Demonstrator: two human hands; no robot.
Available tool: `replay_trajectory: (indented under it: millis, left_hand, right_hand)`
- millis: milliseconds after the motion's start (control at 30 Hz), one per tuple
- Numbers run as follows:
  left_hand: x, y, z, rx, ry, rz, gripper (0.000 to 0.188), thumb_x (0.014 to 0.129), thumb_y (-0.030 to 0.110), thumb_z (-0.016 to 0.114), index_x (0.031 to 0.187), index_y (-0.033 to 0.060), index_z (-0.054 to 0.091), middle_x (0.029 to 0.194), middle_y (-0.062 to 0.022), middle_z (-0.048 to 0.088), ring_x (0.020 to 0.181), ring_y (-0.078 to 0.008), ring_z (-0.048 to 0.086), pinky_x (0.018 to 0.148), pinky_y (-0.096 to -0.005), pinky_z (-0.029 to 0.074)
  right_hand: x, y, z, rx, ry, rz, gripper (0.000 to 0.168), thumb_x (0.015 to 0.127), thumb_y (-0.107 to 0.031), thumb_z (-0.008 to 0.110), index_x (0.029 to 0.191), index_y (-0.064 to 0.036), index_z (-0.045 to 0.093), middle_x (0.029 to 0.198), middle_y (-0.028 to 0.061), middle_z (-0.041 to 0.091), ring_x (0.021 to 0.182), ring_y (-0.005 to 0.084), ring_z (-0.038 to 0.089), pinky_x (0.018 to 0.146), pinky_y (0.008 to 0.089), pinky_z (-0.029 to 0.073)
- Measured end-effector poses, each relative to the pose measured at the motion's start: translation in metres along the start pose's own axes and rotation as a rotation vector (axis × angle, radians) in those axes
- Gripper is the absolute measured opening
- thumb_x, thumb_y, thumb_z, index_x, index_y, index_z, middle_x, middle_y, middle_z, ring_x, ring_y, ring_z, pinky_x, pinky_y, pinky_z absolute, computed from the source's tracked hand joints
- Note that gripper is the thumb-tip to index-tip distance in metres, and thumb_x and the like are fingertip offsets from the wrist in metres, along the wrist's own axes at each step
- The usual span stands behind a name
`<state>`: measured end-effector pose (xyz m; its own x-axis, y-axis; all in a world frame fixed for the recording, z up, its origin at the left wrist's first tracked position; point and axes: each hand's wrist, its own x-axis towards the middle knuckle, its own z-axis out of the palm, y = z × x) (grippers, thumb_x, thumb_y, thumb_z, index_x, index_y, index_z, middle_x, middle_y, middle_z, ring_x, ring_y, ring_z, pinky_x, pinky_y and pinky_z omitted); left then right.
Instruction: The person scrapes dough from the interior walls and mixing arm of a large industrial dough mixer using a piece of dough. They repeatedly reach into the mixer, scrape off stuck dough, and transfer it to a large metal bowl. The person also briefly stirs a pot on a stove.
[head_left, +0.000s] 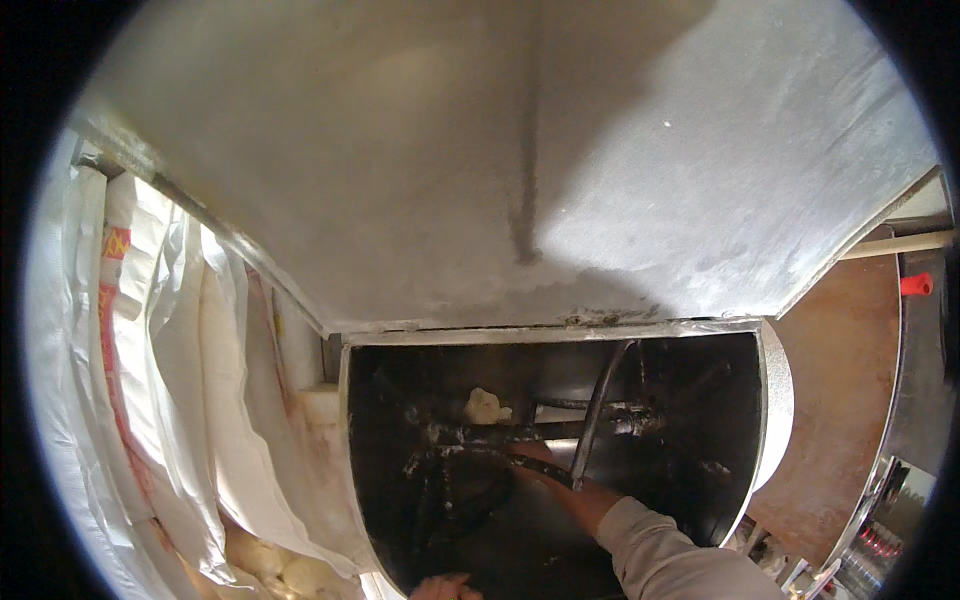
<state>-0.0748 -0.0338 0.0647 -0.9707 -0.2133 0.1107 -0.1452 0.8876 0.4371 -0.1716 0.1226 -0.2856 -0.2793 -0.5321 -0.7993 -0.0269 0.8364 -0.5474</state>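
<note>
My right forearm reaches down into the dark tub of a dough mixer (480, 540). My right hand (531, 451) is low in the tub, partly behind the metal agitator bars (596, 412); its fingers are hidden, so what it holds does not show. Beyond the crossbar sits a pale lump of dough (486, 406). At the picture's bottom edge, my left hand (446, 588) is by the tub's near left rim, mostly cut off. White residue clings to the bars.
The raised metal lid (450, 187) fills the upper view, hinged at the tub's back edge. White woven sacks (225, 390) stand on the left. On the right are a brown rounded tabletop (832, 397), a wooden stick (900, 244) and a red object (916, 283).
</note>
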Motion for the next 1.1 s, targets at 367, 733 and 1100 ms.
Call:
replay_trajectory:
  millis: [367, 733, 1100]
  left_hand:
    - [-0.021, -0.003, 0.0, 0.06, -0.046, -0.044, 0.015, 0.083, 0.011, 0.049, 0.084, 0.0052, 0.062, 0.07, -0.0111, 0.063, 0.054, -0.0301, 0.056, 0.047, -0.0394, 0.045]
    - [-0.013, 0.004, -0.004, 0.045, -0.038, -0.12, 0.016, 0.081, 0.012, 0.05, 0.073, 0.0053, 0.061, 0.069, -0.0105, 0.062, 0.055, -0.0293, 0.057, 0.049, -0.0394, 0.045]
    - [-0.014, -0.001, -0.006, 0.017, -0.043, -0.12, 0.015, 0.082, 0.015, 0.051, 0.077, 0.0052, 0.061, 0.071, -0.01, 0.064, 0.056, -0.0288, 0.058, 0.049, -0.0392, 0.046]
  right_hand:
    - [-0.012, 0.088, 0.006, 0.063, 0.039, 0.221, 0.031, 0.085, -0.022, 0.065, 0.11, -0.004, 0.062, 0.117, 0.0174, 0.059, 0.105, 0.0257, 0.058, 0.092, 0.0381, 0.047]
    - [-0.008, -0.027, -0.062, 0.119, 0.672, -0.357, 0.03, 0.082, -0.021, 0.07, 0.106, -0.004, 0.064, 0.114, 0.0179, 0.059, 0.103, 0.0248, 0.057, 0.091, 0.0364, 0.047]
    - [0.032, -0.088, -0.087, -0.054, 0.321, -0.125, 0.058, 0.077, -0.034, 0.072, 0.128, -0.012, 0.055, 0.137, 0.0118, 0.046, 0.118, 0.0378, 0.051, 0.094, 0.0479, 0.047]
